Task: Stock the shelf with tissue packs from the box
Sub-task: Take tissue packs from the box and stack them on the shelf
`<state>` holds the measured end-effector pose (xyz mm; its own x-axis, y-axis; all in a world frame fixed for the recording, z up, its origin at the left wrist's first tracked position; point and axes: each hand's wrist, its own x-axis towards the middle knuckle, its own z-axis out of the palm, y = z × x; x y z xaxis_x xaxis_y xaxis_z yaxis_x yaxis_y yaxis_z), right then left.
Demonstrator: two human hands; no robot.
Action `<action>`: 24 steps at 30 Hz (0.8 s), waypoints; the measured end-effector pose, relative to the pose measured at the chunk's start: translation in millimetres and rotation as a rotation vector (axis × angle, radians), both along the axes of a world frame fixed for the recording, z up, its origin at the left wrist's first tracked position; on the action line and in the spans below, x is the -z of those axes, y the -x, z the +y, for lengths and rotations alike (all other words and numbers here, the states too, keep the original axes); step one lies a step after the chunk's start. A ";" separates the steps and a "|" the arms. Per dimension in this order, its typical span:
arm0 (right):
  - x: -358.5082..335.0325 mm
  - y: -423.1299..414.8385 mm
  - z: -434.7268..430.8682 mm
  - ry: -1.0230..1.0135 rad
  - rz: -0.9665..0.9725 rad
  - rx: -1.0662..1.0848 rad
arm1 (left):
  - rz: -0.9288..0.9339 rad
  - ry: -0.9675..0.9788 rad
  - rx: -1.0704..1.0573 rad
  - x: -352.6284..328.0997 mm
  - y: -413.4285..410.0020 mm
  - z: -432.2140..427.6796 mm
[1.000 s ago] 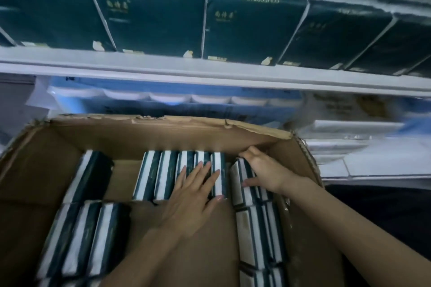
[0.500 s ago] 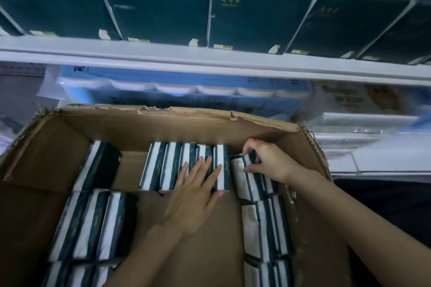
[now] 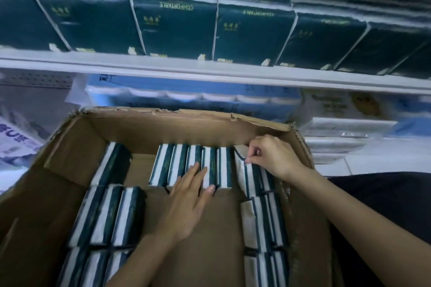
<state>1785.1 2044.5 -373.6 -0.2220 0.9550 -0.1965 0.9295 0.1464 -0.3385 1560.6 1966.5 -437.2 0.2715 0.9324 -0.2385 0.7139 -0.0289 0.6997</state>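
Head view, looking down into the box.

Box (image 3: 163, 128): open cardboard, fills the lower two thirds of the frame. Far rim torn. Bare floor shows in the middle.

Packs in the box, green and white, stood on edge:
- centre row (image 3: 224, 167), five packs side by side against the far wall
- single pack (image 3: 112, 163), back left, leaning
- left group (image 3: 107, 216), three packs side by side, with more below them at the lower left edge
- right column (image 3: 263, 223), running down the right wall to the bottom edge
- corner pack (image 3: 245, 174), back right, tilted, just beside the centre row

Left hand (image 3: 186, 202): centre of the frame. Fingers straight and together, lying flat on the tops of the centre row. Palm over the bare floor. It grips nothing.

Right hand (image 3: 272, 156): back right corner of the box. Fingers curled, with thumb and forefinger pinching the top edge of the corner pack. The forearm crosses the right wall of the box.

Shelf (image 3: 210, 72): white edge runs across the frame above the box. Shelf packs (image 3: 251, 35): large and dark green, in a full row with more stacked on top, filling the upper part of the frame.

Under the shelf: blue rolls (image 3: 186, 97) behind the box, white packs (image 3: 345, 125) to the right. Both are blurred.
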 end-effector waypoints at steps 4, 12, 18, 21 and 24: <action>-27.2 6.3 -8.4 -0.089 0.092 0.023 | -0.210 0.006 -0.138 -26.3 4.2 -3.3; -108.6 40.0 -3.1 -0.255 0.536 0.225 | -0.511 -0.182 -0.355 -93.8 28.2 5.4; -160.1 77.8 -6.1 -0.165 0.901 0.372 | -0.715 -0.269 -0.438 -147.3 43.8 13.2; -177.3 92.4 -8.6 -0.139 1.034 0.423 | -0.777 -0.298 -0.462 -174.8 48.4 12.6; -191.9 107.7 -3.8 -0.150 1.134 0.451 | -0.786 -0.326 -0.463 -201.4 54.4 17.4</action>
